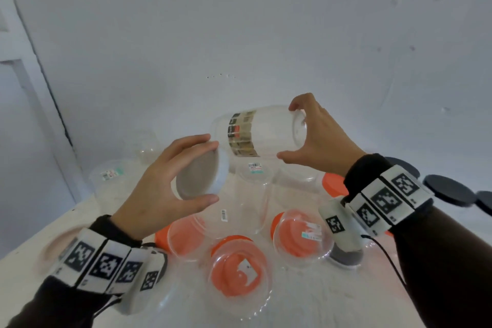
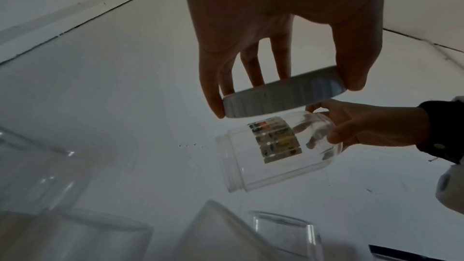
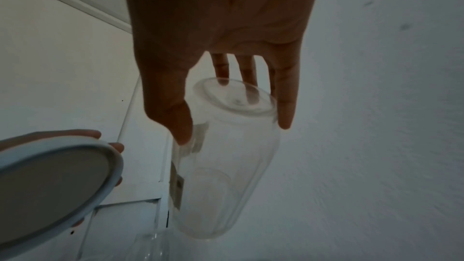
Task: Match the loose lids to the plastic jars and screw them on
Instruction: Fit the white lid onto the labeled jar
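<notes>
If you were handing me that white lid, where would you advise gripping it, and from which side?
Grip the white lid across its ribbed rim, from the closed top, as the left hand does. That likely leaves its open underside free for the jar mouth.

Item one, as I see it: a clear plastic jar (image 1: 259, 133) with a printed label band, lidless, lying on its side in mid-air above the surface, mouth toward my left, base gripped by my right hand (image 1: 316, 136). Item two: a white ribbed lid (image 1: 202, 170), tilted, hollow side facing me, pinched at its rim by my left hand (image 1: 159, 181), just beside the jar's mouth, not on it.
</notes>
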